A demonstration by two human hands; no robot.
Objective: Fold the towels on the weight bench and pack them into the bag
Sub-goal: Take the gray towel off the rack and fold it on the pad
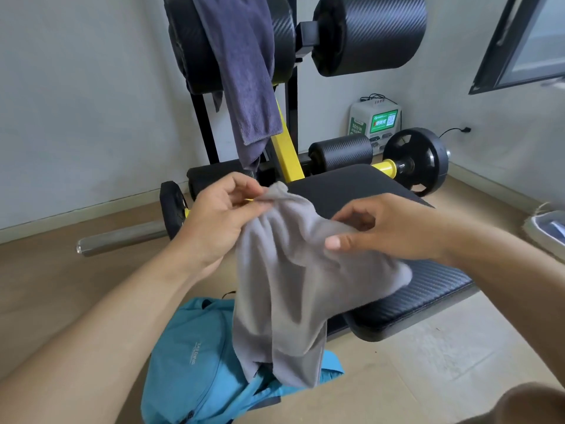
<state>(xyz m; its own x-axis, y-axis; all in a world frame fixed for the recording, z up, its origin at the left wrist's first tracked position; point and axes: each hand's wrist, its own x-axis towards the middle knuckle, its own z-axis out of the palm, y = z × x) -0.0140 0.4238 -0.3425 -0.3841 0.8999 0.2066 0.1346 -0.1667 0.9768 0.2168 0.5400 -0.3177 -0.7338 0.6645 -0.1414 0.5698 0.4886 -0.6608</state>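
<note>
A light grey towel [284, 289] hangs bunched in the air over the near end of the black weight bench [428, 289]. My left hand [220, 221] pinches its top corner between thumb and fingers. My right hand [388, 231] pinches the towel's upper edge a little to the right, fingers curled. A second, dark blue-grey towel [244, 71] hangs draped over the bench's upper black roller pad. The blue bag [195, 356] lies on the floor below the grey towel, left of the bench; the towel's lower end hides part of it.
The bench frame is yellow and black, with roller pads [367, 32] and a weight plate [419, 157] on a bar behind the seat. A steel bar [119, 237] lies on the floor at left. A white charging box [376, 120] stands by the wall. Wooden floor shows at right.
</note>
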